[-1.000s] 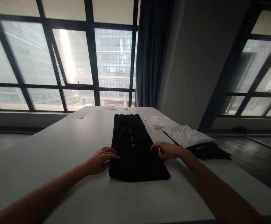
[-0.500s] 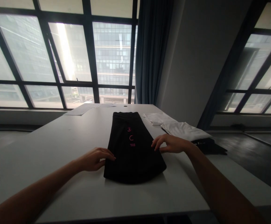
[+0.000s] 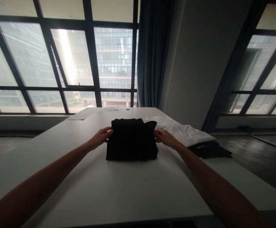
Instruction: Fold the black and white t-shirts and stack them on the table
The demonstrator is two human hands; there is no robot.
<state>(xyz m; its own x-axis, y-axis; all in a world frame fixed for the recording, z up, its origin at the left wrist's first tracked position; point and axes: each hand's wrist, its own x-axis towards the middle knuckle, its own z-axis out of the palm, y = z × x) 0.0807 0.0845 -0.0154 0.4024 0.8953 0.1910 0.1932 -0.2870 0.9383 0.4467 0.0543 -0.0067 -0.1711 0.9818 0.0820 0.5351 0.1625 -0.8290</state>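
A black garment (image 3: 131, 141) lies on the white table in front of me, its near part folded over toward the far end. Its exact kind does not show. My left hand (image 3: 102, 136) pinches the left side near the upper edge, the fingertips partly behind the cloth. On the opposite side, my right hand (image 3: 163, 136) grips the turned-over edge, where a corner of cloth sticks up. The layer on top hides the front of the garment.
To the right lie folded white cloths (image 3: 187, 133) with black folded cloth (image 3: 209, 148) beneath. Sheets of paper (image 3: 80, 114) rest at the table's far left. Beyond the white table (image 3: 118, 193) are windows and a blue curtain (image 3: 153, 63).
The near half of the garment has been folded away from me, covering the pink print. Both hands moved forward with the cloth, from its lower sides to the upper edge.
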